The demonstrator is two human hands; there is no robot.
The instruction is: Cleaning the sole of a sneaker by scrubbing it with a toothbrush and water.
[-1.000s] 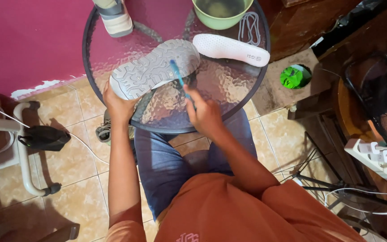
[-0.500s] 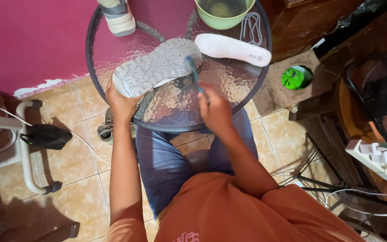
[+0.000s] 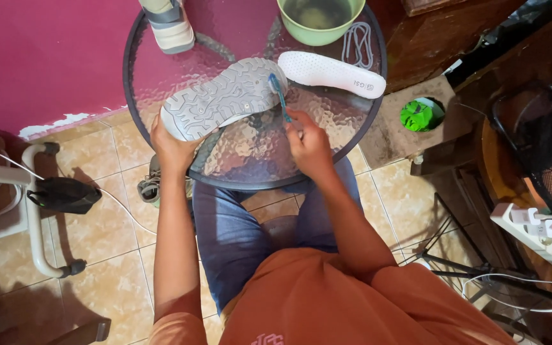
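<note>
Left hand clamps the upturned shoe; right hand grips the toothbrush — best scrubbing along the treads with the heel steady

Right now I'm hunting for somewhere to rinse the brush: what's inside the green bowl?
The green bowl at the glass table's far edge holds murky, greyish water. Its bottom is not visible through the water, and the bowl's far rim is cut off by the frame.

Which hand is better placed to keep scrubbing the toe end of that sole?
Probably right: the right hand grips the toothbrush, bristles at the sole's toe. The left hand holds the shoe.
</note>
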